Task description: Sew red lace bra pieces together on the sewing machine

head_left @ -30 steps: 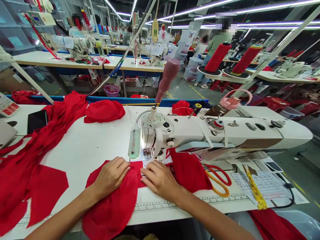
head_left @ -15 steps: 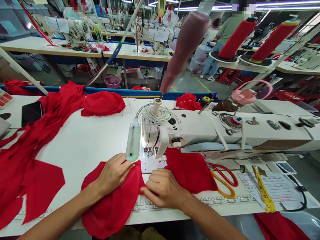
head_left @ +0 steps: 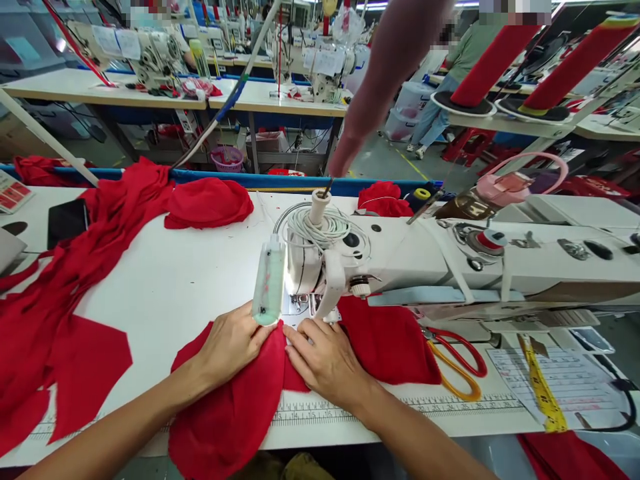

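A red fabric piece hangs partly over the table's front edge, its upper end close to the presser foot of a white sewing machine. My left hand pinches this piece near its right edge; a pale green translucent plate hides some fingertips. Just right of that edge, my right hand lies with fingers stretched out and slightly apart, pressing on a strip of red cloth beneath it. Another red fabric panel lies under the machine arm, right of this hand.
Scissors with red and orange handles lie right of the panel. Beyond them are a yellow tape measure and a written sheet. Red cloth is heaped at left beside a black phone-like object. A ruler strip runs along the front edge.
My right hand has moved up towards the presser foot, its curled fingers now stretched flat. My left hand has barely shifted, and the fabric's upper tip sits closer to the foot. The view has shifted slightly.
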The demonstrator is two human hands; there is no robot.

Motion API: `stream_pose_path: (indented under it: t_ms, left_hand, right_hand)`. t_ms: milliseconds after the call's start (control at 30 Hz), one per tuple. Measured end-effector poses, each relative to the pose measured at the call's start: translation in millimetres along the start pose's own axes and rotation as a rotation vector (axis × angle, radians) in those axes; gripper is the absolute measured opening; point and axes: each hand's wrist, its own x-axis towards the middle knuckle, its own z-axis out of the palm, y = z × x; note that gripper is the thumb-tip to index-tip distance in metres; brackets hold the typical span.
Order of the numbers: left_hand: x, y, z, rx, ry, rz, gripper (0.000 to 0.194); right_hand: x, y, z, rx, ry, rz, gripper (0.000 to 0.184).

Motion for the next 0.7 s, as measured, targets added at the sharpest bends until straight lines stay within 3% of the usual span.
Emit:
stream_pose_path:
  t_ms: [333, 700]
  left_hand:
    - [10, 13, -9.3, -0.106, -0.219, -0.306, 0.021]
    - [12, 12, -2.8, -0.056, -0.229, -0.333, 0.026]
  right_hand:
    - [-2, 1, 2, 0.000, 0.034, -0.002, 0.029]
    - [-2, 2, 2, 0.010, 0.051, 0.004, 0.031]
